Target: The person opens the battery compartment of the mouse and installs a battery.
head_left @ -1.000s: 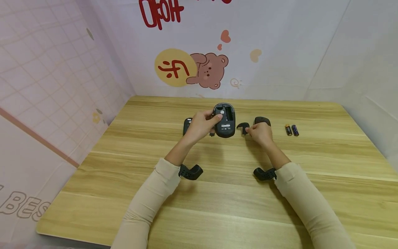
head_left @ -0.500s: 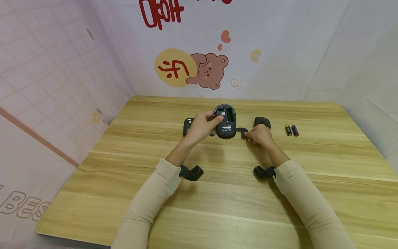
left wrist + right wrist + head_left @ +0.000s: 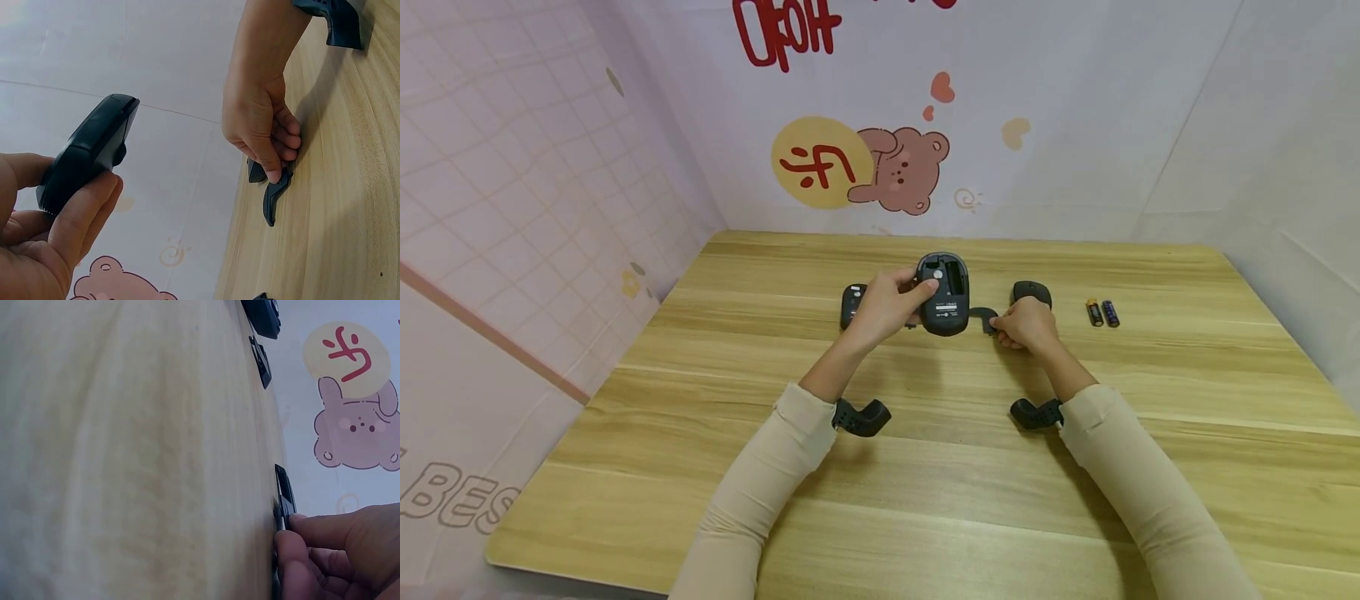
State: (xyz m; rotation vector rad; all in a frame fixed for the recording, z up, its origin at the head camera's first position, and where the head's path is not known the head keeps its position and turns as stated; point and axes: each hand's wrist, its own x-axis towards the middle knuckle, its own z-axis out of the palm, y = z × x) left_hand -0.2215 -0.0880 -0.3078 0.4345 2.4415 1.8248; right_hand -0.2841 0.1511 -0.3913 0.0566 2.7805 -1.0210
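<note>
A black computer mouse point(image 3: 945, 304) is in my left hand point(image 3: 883, 308), thumb across its underside and fingers behind. Its underside, with an uncovered battery slot, faces the head camera. The left wrist view shows this mouse point(image 3: 94, 147) edge-on, raised above the table. My right hand point(image 3: 1026, 323) pinches a thin black battery cover point(image 3: 985, 317) between thumb and fingers, low at the tabletop. In the right wrist view the cover point(image 3: 285, 494) sits close along the wood, with the fingertips at its near end.
On the wooden table point(image 3: 925, 483), a second mouse point(image 3: 852, 302) lies behind my left hand, beside a mostly hidden small black piece point(image 3: 911, 326). Another dark mouse point(image 3: 1032, 292) lies just beyond my right hand. Two batteries point(image 3: 1102, 313) lie side by side farther right.
Over the last second my right hand has lowered the battery cover to the tabletop, where it now looks flatter. The mouse in my left hand has dipped slightly.
</note>
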